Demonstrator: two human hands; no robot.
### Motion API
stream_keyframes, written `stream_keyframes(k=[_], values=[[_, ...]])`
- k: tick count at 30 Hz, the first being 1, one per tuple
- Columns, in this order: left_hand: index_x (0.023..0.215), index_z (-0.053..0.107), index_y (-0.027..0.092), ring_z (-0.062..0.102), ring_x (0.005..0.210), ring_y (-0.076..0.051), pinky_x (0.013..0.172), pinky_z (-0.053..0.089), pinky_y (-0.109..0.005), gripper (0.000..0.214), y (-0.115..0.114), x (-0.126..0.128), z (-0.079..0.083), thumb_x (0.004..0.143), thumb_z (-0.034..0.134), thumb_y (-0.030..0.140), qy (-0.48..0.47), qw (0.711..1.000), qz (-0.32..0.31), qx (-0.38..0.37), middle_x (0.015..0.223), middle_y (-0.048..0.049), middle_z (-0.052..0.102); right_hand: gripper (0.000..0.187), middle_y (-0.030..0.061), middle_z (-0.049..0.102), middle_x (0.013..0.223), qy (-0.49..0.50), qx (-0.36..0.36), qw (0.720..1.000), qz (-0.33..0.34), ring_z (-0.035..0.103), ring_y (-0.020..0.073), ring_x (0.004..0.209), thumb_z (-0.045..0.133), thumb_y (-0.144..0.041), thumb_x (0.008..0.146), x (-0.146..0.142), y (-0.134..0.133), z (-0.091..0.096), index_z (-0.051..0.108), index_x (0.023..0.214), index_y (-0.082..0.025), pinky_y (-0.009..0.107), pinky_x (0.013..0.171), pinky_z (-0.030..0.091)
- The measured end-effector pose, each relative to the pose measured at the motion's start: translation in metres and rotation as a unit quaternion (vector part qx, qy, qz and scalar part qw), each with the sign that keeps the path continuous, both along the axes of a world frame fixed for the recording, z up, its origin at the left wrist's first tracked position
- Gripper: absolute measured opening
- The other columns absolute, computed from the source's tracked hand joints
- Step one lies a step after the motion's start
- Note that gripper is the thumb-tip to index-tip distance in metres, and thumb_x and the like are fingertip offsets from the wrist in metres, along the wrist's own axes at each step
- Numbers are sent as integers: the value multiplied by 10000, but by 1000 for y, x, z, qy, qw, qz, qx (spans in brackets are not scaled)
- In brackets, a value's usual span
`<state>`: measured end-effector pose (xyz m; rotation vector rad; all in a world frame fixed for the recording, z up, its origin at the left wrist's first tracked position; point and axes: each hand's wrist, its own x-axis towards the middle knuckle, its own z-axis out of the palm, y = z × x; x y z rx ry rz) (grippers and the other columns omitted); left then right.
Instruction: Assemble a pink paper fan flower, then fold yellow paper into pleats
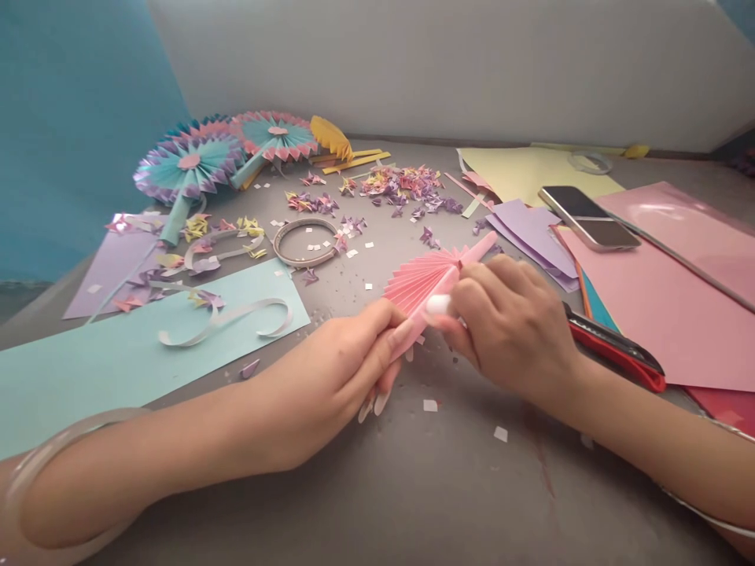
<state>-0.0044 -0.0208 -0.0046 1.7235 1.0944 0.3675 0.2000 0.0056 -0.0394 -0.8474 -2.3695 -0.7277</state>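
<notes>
A pink pleated paper fan (420, 277) with rolled or folded pink strips along its sides is held above the grey table. My left hand (354, 354) is closed on its near lower end, fingers pinching the pink strip. My right hand (507, 318) is closed around a white glue stick (438, 305), with only a short white end showing. That end rests against the pink strip. The fan's far tip points up and right, past my right knuckles. Part of the fan is hidden behind both hands.
Finished paper fans (192, 161) lie at the back left. A tape roll (305, 242), folded paper bits (406, 182) and a mint sheet (147, 346) are spread about. On the right are a phone (587, 216), a red-black cutter (616, 346) and pink sheets (678, 314).
</notes>
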Motion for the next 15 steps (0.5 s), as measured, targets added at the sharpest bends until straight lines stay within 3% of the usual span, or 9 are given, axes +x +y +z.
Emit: stream_keyframes(k=[5, 8, 15], values=[[751, 384, 230, 467, 532, -102, 564, 386, -218, 320, 1, 0, 0, 1022, 304, 382, 3, 1000, -5, 6, 605, 68, 485, 346, 56, 558, 693, 9, -34, 999, 30, 417, 212, 683, 340, -363, 1015, -4, -1, -4, 471, 730, -217, 326, 626, 317], [784, 409, 230, 467, 557, -109, 575, 383, -226, 300, 1, -1, 0, 1018, 307, 386, 12, 1000, 4, 8, 631, 63, 491, 334, 61, 575, 711, 4, -23, 1000, 9, 428, 216, 694, 340, -359, 1015, -1, 3, -5, 480, 750, -213, 330, 619, 314], [930, 518, 229, 525, 672, -129, 611, 417, -236, 235, 4, -3, -1, 972, 444, 449, -7, 996, 30, -83, 756, 46, 588, 289, 53, 555, 673, 8, -20, 999, -37, 423, 215, 673, 415, -342, 993, 9, 12, -6, 485, 748, -207, 321, 614, 336]])
